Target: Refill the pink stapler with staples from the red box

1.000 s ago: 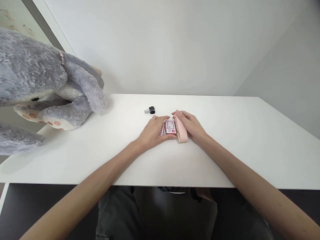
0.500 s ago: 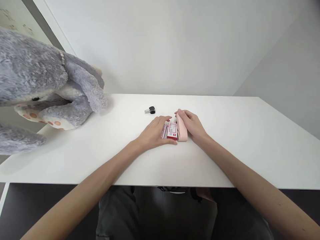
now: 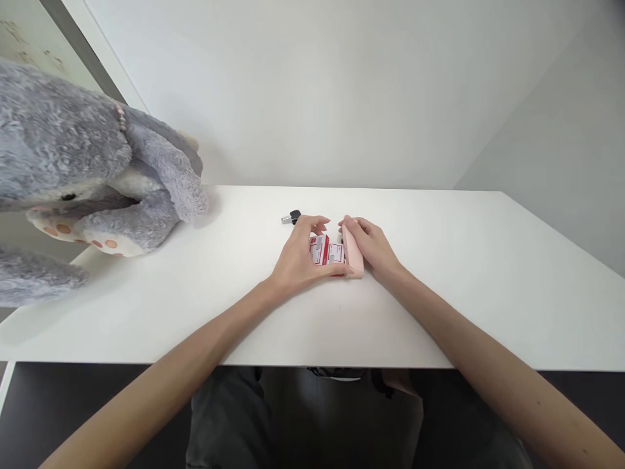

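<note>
On the white desk, two small red-and-white boxes (image 3: 319, 249) that look like staple boxes lie side by side. My left hand (image 3: 299, 257) curves around them, its thumb stretched along their near side to a pink stapler (image 3: 353, 254) and its fingers bent over the far side. The left box looks tilted, with its red side showing. My right hand (image 3: 374, 246) is wrapped around the stapler, which stands against the right-hand box. Part of the boxes is hidden behind my left thumb.
A black-and-silver USB stick (image 3: 291, 217) lies just beyond my left fingers. A large grey plush toy (image 3: 141, 169) sits at the left end of the desk (image 3: 488, 273). A white wall (image 3: 312, 91) stands along the back edge.
My left hand has shifted slightly and its fingers have come up over the boxes. The left box is now tilted and shows more of itself. The stapler and right hand have hardly moved.
</note>
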Demonstrator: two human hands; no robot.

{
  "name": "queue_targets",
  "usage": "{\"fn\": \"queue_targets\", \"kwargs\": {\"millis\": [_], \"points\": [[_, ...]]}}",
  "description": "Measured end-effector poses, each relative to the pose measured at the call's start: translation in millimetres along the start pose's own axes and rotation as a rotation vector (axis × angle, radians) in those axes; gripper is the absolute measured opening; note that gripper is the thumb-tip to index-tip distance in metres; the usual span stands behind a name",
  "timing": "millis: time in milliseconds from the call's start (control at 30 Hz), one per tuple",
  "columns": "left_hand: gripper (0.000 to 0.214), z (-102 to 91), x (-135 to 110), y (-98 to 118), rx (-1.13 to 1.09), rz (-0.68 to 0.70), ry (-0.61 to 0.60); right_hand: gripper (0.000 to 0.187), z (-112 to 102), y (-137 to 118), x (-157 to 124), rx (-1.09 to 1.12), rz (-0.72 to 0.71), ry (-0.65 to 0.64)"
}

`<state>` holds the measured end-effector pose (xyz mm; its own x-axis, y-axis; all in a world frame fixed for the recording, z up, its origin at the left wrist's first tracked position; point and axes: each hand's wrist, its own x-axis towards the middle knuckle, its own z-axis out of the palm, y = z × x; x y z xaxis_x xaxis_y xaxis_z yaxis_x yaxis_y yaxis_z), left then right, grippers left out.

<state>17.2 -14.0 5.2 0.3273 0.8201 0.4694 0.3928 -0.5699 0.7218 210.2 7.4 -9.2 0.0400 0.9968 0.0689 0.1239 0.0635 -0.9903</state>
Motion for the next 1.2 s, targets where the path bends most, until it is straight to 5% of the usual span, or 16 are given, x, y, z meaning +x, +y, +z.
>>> {"fn": "queue_targets", "kwargs": {"millis": [333, 567, 700, 867, 1200], "points": [[0.105, 6.9, 0, -1, -0.062, 0.055, -0.035, 0.051, 8, -4, -3, 0.065, 0.028, -0.032], [0.043, 0.5, 1, 4, -0.059, 0.086, 0.019, 0.051, 5, -2, -2, 0.057, 0.024, -0.026], [0.027, -1.7, 3, -2, 0.077, -0.047, 0.116, 0.054, 4, -1, -2, 0.062, 0.021, -0.037], [0.027, -4.7, 4, 0, 0.060, -0.248, -0.063, 0.053, 3, 0, -2, 0.078, -0.003, -0.053], [0.046, -13.3, 6, -3, 0.132, -0.129, -0.162, 0.053, 2, -1, -2, 0.086, -0.010, -0.053]]}}
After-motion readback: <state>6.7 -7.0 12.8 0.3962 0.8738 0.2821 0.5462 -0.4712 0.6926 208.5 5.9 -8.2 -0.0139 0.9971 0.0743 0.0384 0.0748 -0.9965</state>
